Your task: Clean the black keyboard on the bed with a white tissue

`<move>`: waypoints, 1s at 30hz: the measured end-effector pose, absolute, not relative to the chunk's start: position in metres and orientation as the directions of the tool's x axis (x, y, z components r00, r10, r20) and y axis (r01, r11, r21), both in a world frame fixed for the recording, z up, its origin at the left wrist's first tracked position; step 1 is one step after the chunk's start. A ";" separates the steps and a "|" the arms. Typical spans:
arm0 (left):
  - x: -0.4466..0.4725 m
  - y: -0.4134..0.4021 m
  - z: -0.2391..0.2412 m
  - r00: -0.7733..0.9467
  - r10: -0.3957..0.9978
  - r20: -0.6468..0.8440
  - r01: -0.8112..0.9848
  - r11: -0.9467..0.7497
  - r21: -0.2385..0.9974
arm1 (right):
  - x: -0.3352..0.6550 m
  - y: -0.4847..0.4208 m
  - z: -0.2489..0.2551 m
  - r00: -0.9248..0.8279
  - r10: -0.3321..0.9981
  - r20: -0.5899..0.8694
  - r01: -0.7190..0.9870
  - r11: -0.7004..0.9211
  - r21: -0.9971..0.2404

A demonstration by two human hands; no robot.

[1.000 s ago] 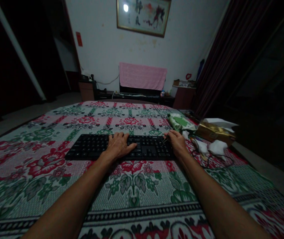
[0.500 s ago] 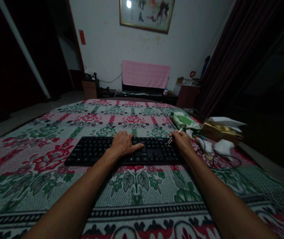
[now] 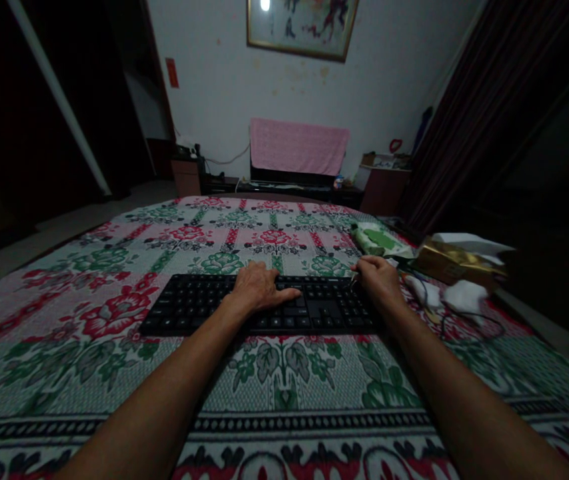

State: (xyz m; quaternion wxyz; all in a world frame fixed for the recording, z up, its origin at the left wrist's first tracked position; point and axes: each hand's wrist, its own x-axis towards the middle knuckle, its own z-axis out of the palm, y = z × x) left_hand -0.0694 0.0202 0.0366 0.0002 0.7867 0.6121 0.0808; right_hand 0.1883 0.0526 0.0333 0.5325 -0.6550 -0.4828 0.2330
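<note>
A black keyboard point(image 3: 189, 303) lies flat on the flowered cloth. My left hand point(image 3: 257, 287) rests palm down across its middle, thumb stretched to the right and fingers reaching the far edge. At the number-pad end, my right hand point(image 3: 378, 277) is closed in a pinch on a thin metal wire tool point(image 3: 353, 283), which looks like a wire keycap puller. Its prongs point down over the keys near the top right; most of the tool is hidden behind the fingers. Whether the prongs touch a key I cannot tell.
Right of the keyboard lie a green-and-white packet point(image 3: 382, 239), a gold box point(image 3: 457, 260) with white paper on top, crumpled white pieces point(image 3: 464, 293) and a dark cable point(image 3: 479, 333). The patterned cloth point(image 3: 114, 380) covers the whole surface.
My right hand has turned, and the wire tool, plainly visible before, is now mostly hidden by the fingers. My left hand keeps its place on the keyboard. The whole view has shifted slightly.
</note>
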 end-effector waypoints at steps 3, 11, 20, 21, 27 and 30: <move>-0.068 0.021 0.036 0.301 0.944 0.134 0.937 -0.319 0.140 | 0.176 0.051 0.039 0.357 0.892 0.278 0.336 0.155 -0.929; -0.060 0.022 0.028 0.413 0.891 0.190 0.886 -0.441 0.143 | 0.159 0.051 0.030 0.064 0.874 0.481 0.455 0.403 -0.794; -0.060 0.023 0.023 0.407 0.889 0.209 0.892 -0.436 0.120 | 0.164 0.044 0.039 -0.123 0.887 0.445 0.590 0.426 -0.685; -0.059 0.023 0.023 0.406 0.890 0.206 0.893 -0.435 0.119 | 0.165 0.043 0.041 -0.140 0.898 0.416 0.610 0.409 -0.678; -0.060 0.022 0.024 0.404 0.895 0.190 0.891 -0.432 0.138 | 0.172 0.042 0.044 -0.236 0.933 0.272 0.570 0.360 -0.739; -0.060 0.022 0.024 0.411 0.890 0.196 0.889 -0.439 0.133 | 0.175 0.042 0.044 -0.290 0.928 0.233 0.559 0.362 -0.746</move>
